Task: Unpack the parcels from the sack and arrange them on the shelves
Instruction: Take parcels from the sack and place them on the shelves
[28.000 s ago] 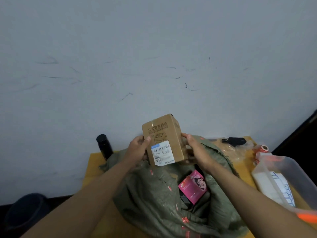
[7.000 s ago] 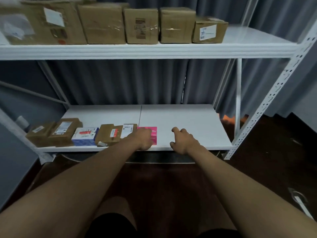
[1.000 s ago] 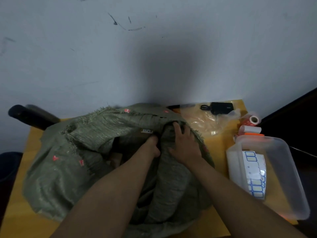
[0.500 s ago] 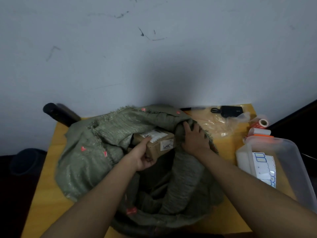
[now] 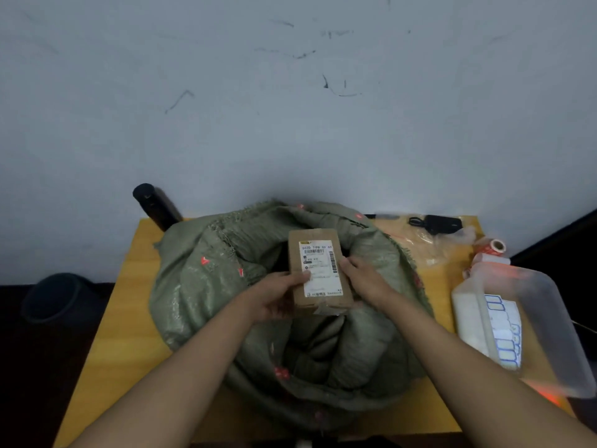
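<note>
— One parcel (image 5: 318,270) is out, held just above the open sack (image 5: 290,318) on the tabletop (image 5: 129,334); it isn't shelved yet.
— Any more inside?
— Can't tell; the folds hide the bottom, and no shelves are in view.
— And the hands?
— Left hand (image 5: 277,299) grips its left edge, thumb on the label. Right hand (image 5: 365,279) clasps the right edge, both arms reaching forward.

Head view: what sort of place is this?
Probably a parcel sorting or pickup room: a woven sack on a yellow table, a labelled parcel in both hands, and label rolls beside a plastic bin.
</note>
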